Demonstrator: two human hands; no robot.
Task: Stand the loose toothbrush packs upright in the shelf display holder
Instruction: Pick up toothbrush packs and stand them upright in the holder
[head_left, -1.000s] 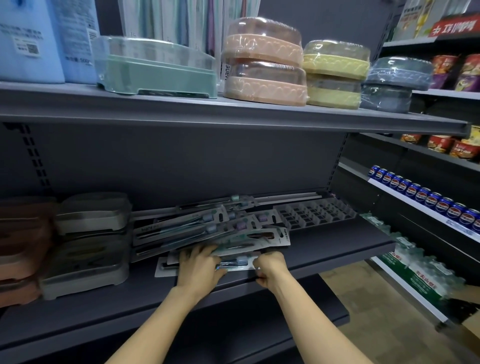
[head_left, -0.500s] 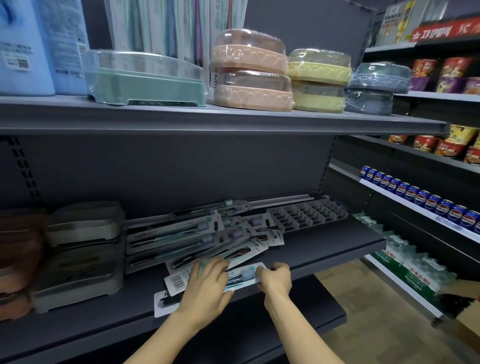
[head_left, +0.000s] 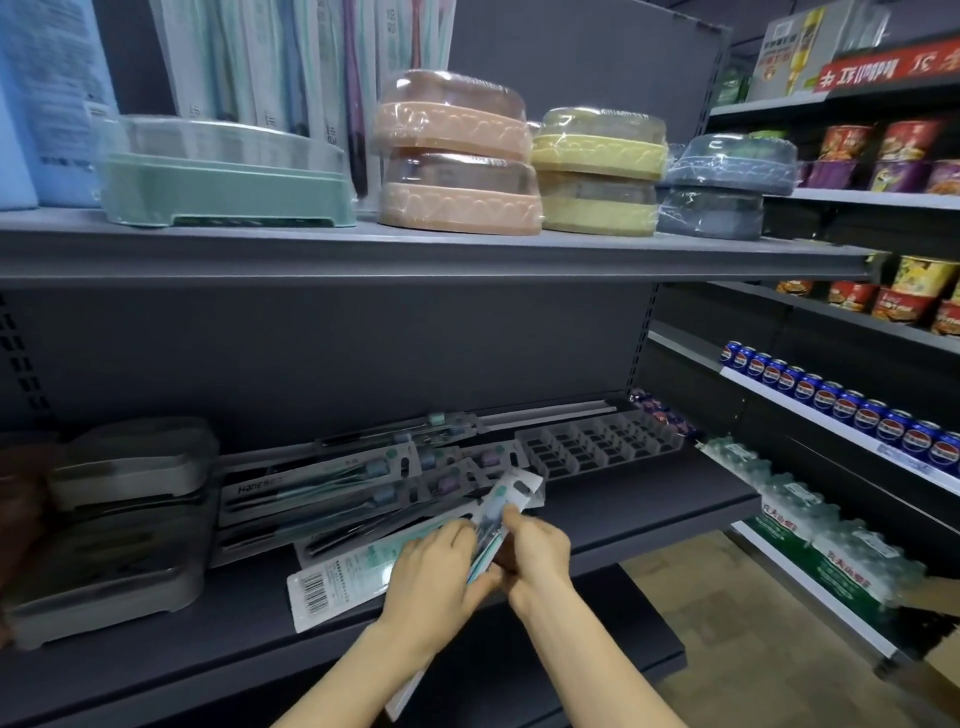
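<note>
Several flat toothbrush packs (head_left: 322, 488) lie in a loose pile on the lower grey shelf (head_left: 649, 514). My left hand (head_left: 441, 577) grips a bunch of packs near their middle; one pack's white back with a barcode (head_left: 317, 592) sticks out to the left. My right hand (head_left: 535, 551) pinches the same bunch, whose top end (head_left: 511, 493) tilts up to the right. A dark gridded display holder (head_left: 597, 441) stands empty behind, to the right of the pile.
Grey lidded boxes (head_left: 124, 514) are stacked at the left of the lower shelf. The upper shelf (head_left: 415, 254) carries soap boxes and upright toothbrush packs. Cans (head_left: 841, 400), cup noodles and water bottle packs fill the shelving to the right.
Both hands have come together on a bunch of packs and lifted it off the pile, tilting its top end up. The camera has moved closer and lower.
</note>
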